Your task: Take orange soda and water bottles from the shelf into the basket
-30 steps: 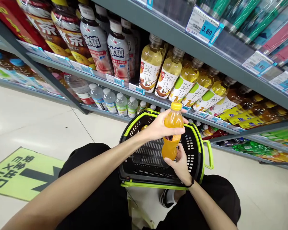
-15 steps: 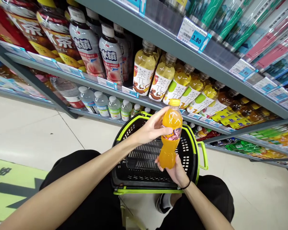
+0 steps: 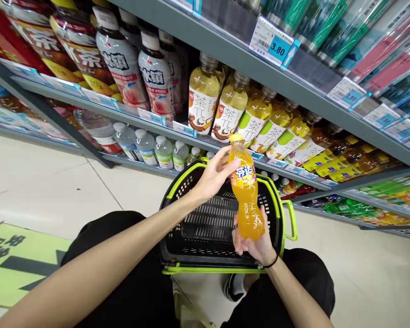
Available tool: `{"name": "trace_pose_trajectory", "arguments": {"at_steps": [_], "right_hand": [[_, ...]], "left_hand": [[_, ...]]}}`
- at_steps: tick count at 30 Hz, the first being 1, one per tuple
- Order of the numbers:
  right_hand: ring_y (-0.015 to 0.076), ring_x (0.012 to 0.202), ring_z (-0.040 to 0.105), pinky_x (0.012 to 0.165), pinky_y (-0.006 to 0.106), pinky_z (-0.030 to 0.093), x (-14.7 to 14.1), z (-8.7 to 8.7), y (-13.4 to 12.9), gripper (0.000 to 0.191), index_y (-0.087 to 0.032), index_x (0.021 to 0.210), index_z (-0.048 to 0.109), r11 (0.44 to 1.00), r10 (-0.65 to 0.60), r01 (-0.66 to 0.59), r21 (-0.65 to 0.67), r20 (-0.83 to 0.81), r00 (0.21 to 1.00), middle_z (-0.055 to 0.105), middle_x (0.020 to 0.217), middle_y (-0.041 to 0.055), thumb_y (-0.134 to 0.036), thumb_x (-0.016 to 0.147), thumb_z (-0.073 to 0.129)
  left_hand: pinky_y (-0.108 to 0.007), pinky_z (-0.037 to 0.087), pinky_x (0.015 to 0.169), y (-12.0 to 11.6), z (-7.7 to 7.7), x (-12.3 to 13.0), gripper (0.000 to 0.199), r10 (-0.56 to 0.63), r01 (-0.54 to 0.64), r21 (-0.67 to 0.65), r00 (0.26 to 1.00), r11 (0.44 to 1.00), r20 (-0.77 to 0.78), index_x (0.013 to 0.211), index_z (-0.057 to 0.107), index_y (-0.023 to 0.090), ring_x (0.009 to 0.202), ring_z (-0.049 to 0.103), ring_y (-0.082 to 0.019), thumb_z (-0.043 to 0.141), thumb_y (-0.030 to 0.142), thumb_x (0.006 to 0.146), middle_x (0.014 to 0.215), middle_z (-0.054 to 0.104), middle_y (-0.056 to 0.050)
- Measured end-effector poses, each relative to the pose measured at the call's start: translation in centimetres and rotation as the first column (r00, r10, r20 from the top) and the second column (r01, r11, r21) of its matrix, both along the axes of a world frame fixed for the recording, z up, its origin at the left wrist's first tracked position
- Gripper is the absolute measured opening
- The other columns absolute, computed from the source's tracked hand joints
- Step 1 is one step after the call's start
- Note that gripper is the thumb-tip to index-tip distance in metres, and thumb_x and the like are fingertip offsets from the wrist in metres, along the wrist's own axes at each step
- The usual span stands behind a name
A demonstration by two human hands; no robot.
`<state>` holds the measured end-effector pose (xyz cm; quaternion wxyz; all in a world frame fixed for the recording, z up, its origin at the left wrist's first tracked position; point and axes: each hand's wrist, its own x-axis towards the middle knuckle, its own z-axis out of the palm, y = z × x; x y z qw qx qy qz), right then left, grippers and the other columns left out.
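A bottle of orange soda (image 3: pixel 245 191) with a yellow cap is held over the shopping basket (image 3: pixel 222 260), its label facing me and its top leaning left. My left hand (image 3: pixel 216 175) grips the bottle near its shoulder, thumb on the front and fingers behind it. Around the bottle's base, my right hand (image 3: pixel 254 241) is cupped with the fingers curled, supporting it from below. The basket is black with lime-green rims and slotted walls, and stands on the floor between my legs. Parts of both hands' fingers are hidden behind the bottle.
Ahead runs a grey store shelf (image 3: pixel 191 133) holding tea bottles (image 3: pixel 230 109), peach drink bottles (image 3: pixel 157 77) and small water bottles (image 3: pixel 145 148) on the bottom level. A green basket handle (image 3: pixel 291 221) sticks out to the right. A yellow-green floor sign (image 3: pixel 10 273) lies at left.
The soda bottle has turned so its printed label now faces me, and it leans further left at the top. My right hand has shifted slightly right with the bottle's base.
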<state>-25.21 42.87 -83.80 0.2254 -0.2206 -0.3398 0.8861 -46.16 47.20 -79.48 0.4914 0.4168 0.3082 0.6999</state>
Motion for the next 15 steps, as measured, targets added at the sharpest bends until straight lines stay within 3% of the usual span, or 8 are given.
{"name": "trace_pose_trajectory", "arguments": {"at_steps": [3, 7, 15], "right_hand": [[0.0167, 0.041, 0.056, 0.035, 0.019, 0.026, 0.2, 0.2, 0.1, 0.083, -0.01, 0.1, 0.072, 1.0, 0.0, 0.0, 0.0, -0.039, 0.999, 0.07, 0.057, 0.0116, -0.085, 0.094, 0.035], [0.0169, 0.043, 0.054, 0.039, 0.021, 0.033, 0.4, 0.6, 0.3, 0.081, -0.007, 0.107, 0.07, 1.0, -0.026, 0.026, -0.006, -0.041, 0.999, 0.069, 0.057, 0.0112, -0.077, 0.097, 0.033], [0.0199, 0.052, 0.057, 0.042, 0.023, 0.034, 0.5, 1.5, 0.7, 0.071, -0.007, 0.121, 0.067, 0.997, -0.076, 0.076, -0.012, -0.034, 0.997, 0.069, 0.066, 0.0114, -0.067, 0.095, 0.038]], "left_hand": [[-0.038, 0.06, 0.085, 0.2, -0.1, 0.2, 0.052, 0.006, -0.005, -0.044, 0.999, 0.999, 0.033, 0.13, 0.056, 0.022, 0.096, 0.071, -0.022, 0.072, 0.049, 0.089, 0.114, 0.073, -0.008], [-0.032, 0.06, 0.073, 0.5, -0.2, 0.0, 0.055, 0.059, -0.054, -0.097, 0.997, 0.994, 0.042, 0.128, 0.058, 0.022, 0.092, 0.071, -0.022, 0.077, 0.049, 0.084, 0.109, 0.074, -0.007], [-0.033, 0.06, 0.073, 0.5, 0.3, -0.8, 0.056, 0.08, -0.08, -0.09, 0.997, 0.993, 0.006, 0.131, 0.056, 0.022, 0.101, 0.071, -0.025, 0.074, 0.05, 0.086, 0.117, 0.073, -0.009]]}}
